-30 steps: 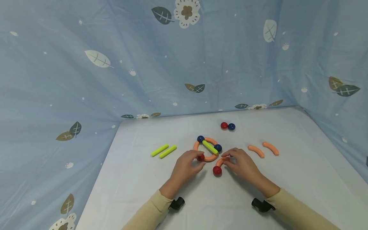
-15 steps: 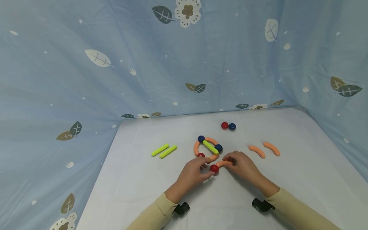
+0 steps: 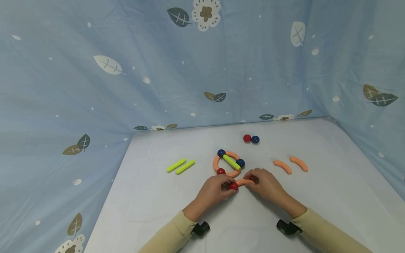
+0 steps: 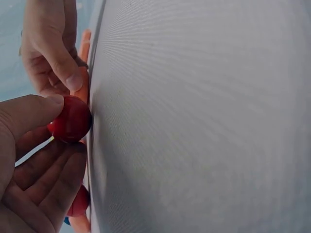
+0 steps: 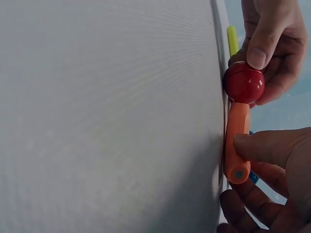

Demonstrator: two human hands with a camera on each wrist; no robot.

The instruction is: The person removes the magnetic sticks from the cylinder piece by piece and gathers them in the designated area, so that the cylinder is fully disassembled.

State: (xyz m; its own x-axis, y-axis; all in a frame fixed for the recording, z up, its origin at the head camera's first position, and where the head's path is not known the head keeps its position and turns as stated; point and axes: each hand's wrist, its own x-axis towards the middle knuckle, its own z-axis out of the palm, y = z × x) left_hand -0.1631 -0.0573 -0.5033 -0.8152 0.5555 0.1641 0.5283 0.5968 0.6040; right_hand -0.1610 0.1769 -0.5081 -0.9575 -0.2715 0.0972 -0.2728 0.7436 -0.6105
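My left hand (image 3: 211, 192) pinches a glossy red ball (image 4: 73, 119) between thumb and fingers. Joined to that ball is a curved orange magnetic rod (image 5: 238, 136), held near its free end by the thumb and fingers of my right hand (image 3: 265, 183). Both pieces lie low at the table surface. Just beyond them is a ring of orange curved rods (image 3: 216, 162) with two blue balls (image 3: 221, 153) and another red ball (image 3: 220, 171). A straight yellow-green rod (image 3: 232, 162) spans between the ring's blue balls or rests along them; its exact joints are too small to tell.
Two yellow-green rods (image 3: 181, 166) lie left of the ring on the white table (image 3: 152, 211). To the right are two loose curved orange rods (image 3: 290, 165). Farther back, a red ball (image 3: 247, 138) and a blue ball (image 3: 255, 139) touch. Patterned blue cloth (image 3: 158, 70) hangs behind.
My left hand has left the ring's red ball, moved right and nearer, and taken hold of the other red ball. That ball and its orange rod have swung left and lie straighter across.
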